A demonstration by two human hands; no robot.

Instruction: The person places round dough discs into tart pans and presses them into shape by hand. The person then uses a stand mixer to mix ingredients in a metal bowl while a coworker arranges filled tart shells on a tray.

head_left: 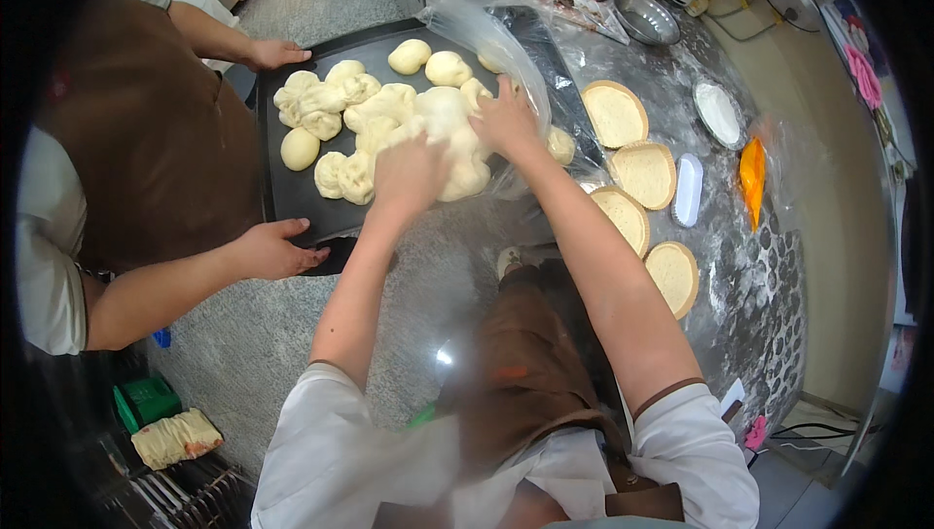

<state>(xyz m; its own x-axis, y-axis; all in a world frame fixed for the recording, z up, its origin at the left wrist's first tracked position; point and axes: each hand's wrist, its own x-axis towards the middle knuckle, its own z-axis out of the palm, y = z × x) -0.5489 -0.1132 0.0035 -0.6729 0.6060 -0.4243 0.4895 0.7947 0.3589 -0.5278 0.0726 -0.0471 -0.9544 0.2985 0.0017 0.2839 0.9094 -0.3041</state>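
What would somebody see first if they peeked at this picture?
Probably the pale dough lumps heaped on a dark baking tray in the middle, with the person's left hand and right hand pressed into the biggest mass. Next, a co-worker's hands holding the tray's edges at the left, and four round floured baskets lined up on the dusty counter to the right.

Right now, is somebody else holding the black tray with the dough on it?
Yes, another person's two hands grip the dark tray's edges while it carries the dough balls.
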